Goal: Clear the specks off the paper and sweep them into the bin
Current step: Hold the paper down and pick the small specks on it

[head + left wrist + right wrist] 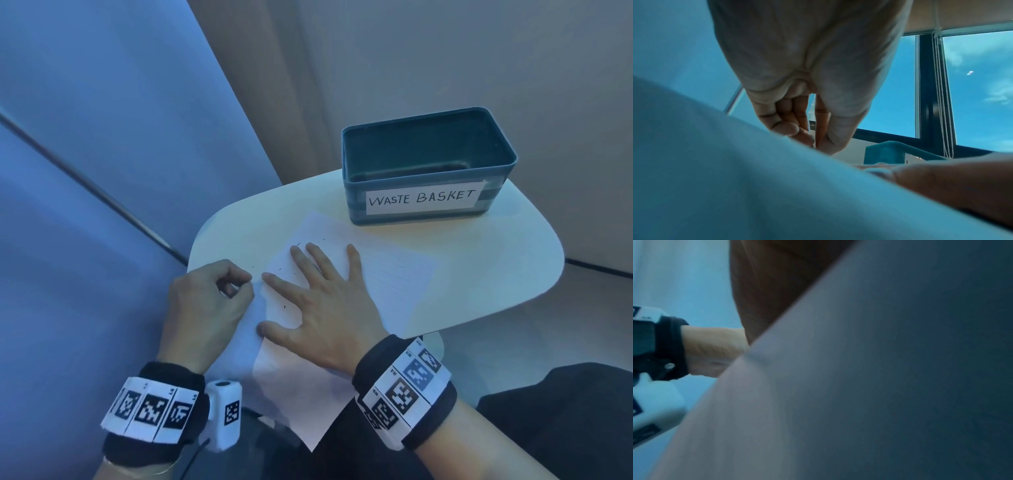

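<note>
step: left hand pinches the white paper sheet edge; right hand flat, fingers spread, pressing.
next: tip the dark specks into the teal plastic waste basket.

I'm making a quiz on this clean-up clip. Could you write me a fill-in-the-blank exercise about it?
1. The label on the teal bin reads WASTE ____.
2. The right hand lies flat, fingers spread, on the ____.
3. The ____ hand pinches the paper's edge.
4. The bin stands on the white ____.

Missing words: BASKET; paper; left; table
</note>
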